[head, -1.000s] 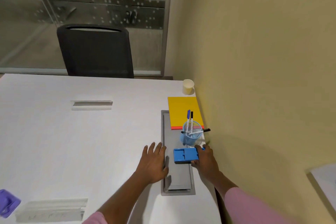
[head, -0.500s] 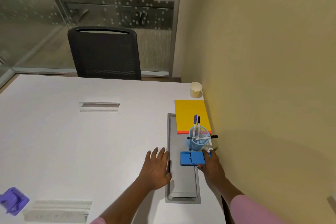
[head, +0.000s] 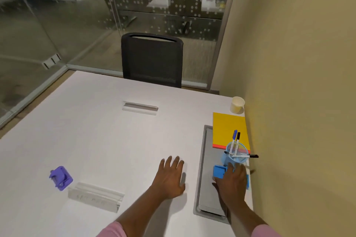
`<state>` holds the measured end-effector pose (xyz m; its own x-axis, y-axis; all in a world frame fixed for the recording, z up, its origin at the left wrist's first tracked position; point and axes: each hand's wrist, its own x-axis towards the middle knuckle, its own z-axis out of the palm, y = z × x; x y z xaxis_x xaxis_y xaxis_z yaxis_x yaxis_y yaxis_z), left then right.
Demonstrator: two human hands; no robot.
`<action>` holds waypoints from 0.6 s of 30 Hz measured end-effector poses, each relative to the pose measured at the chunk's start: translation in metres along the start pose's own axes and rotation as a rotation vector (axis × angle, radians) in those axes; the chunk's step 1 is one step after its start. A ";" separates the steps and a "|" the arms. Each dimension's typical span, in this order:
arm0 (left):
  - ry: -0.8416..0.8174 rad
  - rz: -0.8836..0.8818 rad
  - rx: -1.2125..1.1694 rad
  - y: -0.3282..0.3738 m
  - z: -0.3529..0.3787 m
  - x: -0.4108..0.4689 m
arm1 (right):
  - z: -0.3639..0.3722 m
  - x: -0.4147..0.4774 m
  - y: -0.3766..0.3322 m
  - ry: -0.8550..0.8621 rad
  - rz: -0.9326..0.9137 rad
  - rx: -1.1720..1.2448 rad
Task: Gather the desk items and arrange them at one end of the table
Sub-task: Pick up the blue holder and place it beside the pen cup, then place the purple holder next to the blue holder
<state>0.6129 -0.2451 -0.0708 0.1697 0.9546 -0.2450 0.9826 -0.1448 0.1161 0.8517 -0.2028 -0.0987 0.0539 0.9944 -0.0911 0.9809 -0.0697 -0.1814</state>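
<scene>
At the near right edge of the table (head: 115, 140), the right hand (head: 232, 182) lies over a blue box (head: 218, 171) beside the wall (head: 292, 102); whether it grips cannot be told. The left hand (head: 171, 177) rests flat on the table, fingers spread. Just beyond the box stands a blue pen cup (head: 231, 158), then a yellow pad (head: 227, 127), then a paper cup (head: 237, 105).

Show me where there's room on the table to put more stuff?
Biggest bare patch: mid-table, between the far slot, the purple gadget and the left hand. Crowded: the wall edge, where paper cup, yellow pad, pen cup and the blue box under the right hand line up.
</scene>
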 end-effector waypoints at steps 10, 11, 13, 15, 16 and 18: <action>0.047 -0.198 0.048 -0.112 -0.021 -0.089 | 0.012 -0.051 -0.156 0.051 -0.290 0.100; 0.055 -0.215 0.059 -0.126 -0.022 -0.101 | 0.013 -0.057 -0.172 0.054 -0.324 0.117; 0.069 -0.253 0.082 -0.155 -0.024 -0.122 | 0.013 -0.069 -0.203 0.057 -0.386 0.141; 0.063 -0.284 0.094 -0.183 -0.025 -0.142 | 0.015 -0.081 -0.234 0.047 -0.454 0.137; 0.059 -0.300 0.098 -0.197 -0.026 -0.151 | 0.016 -0.085 -0.249 0.034 -0.489 0.126; 0.041 -0.335 0.100 -0.224 -0.026 -0.169 | 0.022 -0.094 -0.278 0.004 -0.551 0.118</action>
<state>0.3616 -0.3675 -0.0301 -0.1643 0.9628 -0.2143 0.9861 0.1550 -0.0596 0.5699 -0.2791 -0.0613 -0.4600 0.8864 0.0515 0.8366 0.4521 -0.3093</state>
